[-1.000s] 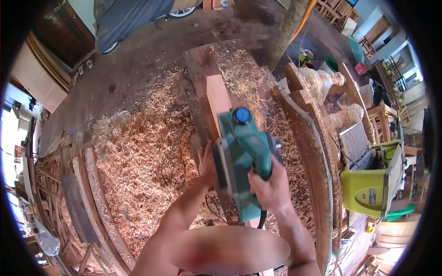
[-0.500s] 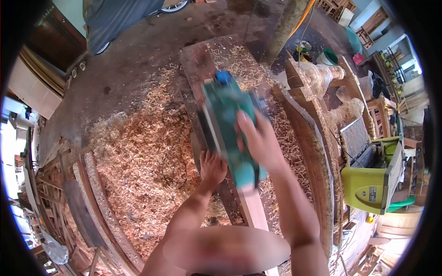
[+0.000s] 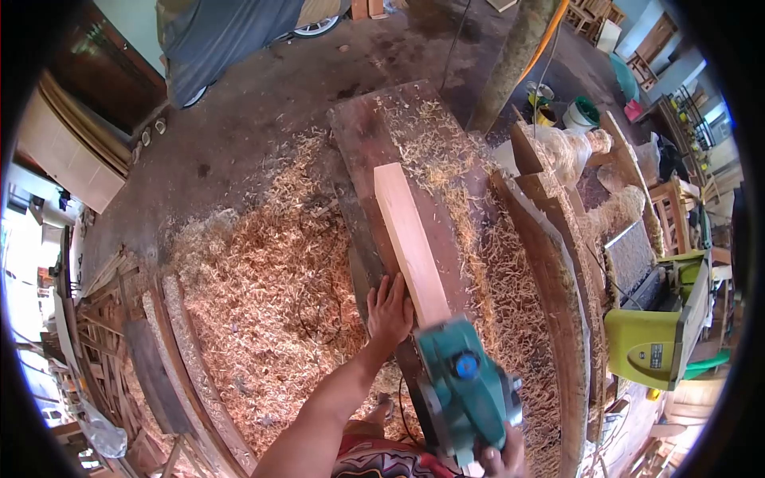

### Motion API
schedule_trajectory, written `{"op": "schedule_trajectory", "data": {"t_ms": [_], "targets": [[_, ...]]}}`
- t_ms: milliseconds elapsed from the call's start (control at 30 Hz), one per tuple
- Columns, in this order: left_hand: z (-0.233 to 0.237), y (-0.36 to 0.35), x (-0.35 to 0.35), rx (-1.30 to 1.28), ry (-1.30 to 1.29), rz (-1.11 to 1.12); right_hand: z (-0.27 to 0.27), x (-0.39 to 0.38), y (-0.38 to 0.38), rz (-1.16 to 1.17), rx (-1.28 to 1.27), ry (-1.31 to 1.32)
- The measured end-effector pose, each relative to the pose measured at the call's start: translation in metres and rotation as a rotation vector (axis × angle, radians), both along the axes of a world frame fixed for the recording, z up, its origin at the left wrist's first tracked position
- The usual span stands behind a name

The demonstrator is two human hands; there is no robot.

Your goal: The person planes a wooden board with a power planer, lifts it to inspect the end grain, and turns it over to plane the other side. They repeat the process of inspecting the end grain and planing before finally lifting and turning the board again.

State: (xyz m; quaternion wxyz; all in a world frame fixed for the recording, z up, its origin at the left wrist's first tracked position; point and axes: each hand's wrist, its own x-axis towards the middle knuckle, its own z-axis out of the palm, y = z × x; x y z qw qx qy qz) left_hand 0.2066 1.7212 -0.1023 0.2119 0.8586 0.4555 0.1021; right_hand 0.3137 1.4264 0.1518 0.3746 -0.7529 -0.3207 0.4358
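Observation:
A green electric hand planer (image 3: 460,370) with a blue knob sits over the near end of a pale squared wooden beam (image 3: 408,239). My right hand (image 3: 506,458) is wrapped around its rear handle, low in the view and close to my body. The beam lies lengthwise on a dark, worn wooden bench (image 3: 358,131), its far part uncovered. My left hand (image 3: 390,312) rests with fingers stretched out at the beam's left side, on the bench edge; the fingertips touch or nearly touch the beam. The planer hides part of the beam's near end.
Wood shavings (image 3: 271,303) are heaped left of the bench and scattered across it. A rough-edged slab (image 3: 542,295) stands along the right, near a lime-green machine (image 3: 649,346). Beyond the bench are a post (image 3: 514,68) and buckets (image 3: 580,114). A cord (image 3: 405,410) hangs near my legs.
My right hand has drawn the planer back along the beam towards my body, uncovering the beam's far part. My left hand stays beside the beam. The camera view has shifted slightly.

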Motion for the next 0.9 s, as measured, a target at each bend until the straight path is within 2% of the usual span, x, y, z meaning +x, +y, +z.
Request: {"op": "schedule_trajectory", "data": {"t_ms": [67,133,167,267,300,333,433,533,567,600,667,700,767,800,833,867,900], "targets": [[-0.01,-0.001,-0.005,-0.001,0.04,-0.044,0.008,0.017,0.087,0.048,-0.021,0.124],[-0.037,0.0,-0.014,-0.116,0.031,-0.075,0.009,0.025,0.182,-0.017,0.062,0.166],[-0.046,0.001,-0.015,-0.204,0.011,-0.085,0.0,0.033,0.23,0.022,0.145,0.069],[-0.008,0.002,0.004,-0.003,0.037,0.056,-0.011,0.057,0.379,0.013,0.287,-0.008],[-0.002,0.002,0.008,-0.024,-0.06,0.114,-0.02,0.068,0.419,0.035,0.321,0.012],[-0.002,-0.001,0.007,-0.007,-0.074,0.107,-0.02,0.069,0.444,-0.016,0.346,0.053],[-0.02,0.002,0.0,0.124,-0.081,0.055,-0.015,0.071,0.433,0.01,0.299,0.11],[-0.011,0.001,0.001,0.051,-0.041,0.047,-0.016,0.059,0.34,0.047,0.309,0.135],[-0.016,0.001,-0.005,0.039,-0.05,-0.008,-0.007,0.044,0.247,0.045,0.259,0.142],[-0.022,0.0,-0.012,0.026,-0.059,-0.063,0.0,0.038,0.19,0.075,0.154,0.158],[-0.008,0.0,0.002,0.158,-0.034,0.006,-0.002,0.014,0.059,-0.003,0.063,0.27],[0.0,-0.001,0.005,0.097,-0.065,0.047,0.013,0.004,0.0,-0.025,-0.032,0.318],[0.007,-0.003,0.009,0.058,-0.083,0.084,0.014,-0.019,-0.135,-0.189,-0.115,0.596],[0.007,-0.005,0.008,0.081,-0.062,0.075,0.02,-0.037,-0.199,-0.27,-0.267,0.593],[0.005,-0.008,0.008,0.115,-0.09,0.05,0.028,-0.062,-0.25,-0.296,-0.314,0.326],[-0.004,-0.007,0.004,0.15,-0.113,0.03,0.017,-0.095,-0.323,-0.434,-0.352,0.248],[-0.032,0.007,-0.009,0.152,-0.158,-0.066,0.041,-0.123,-0.348,-0.676,-0.351,0.277]]}}
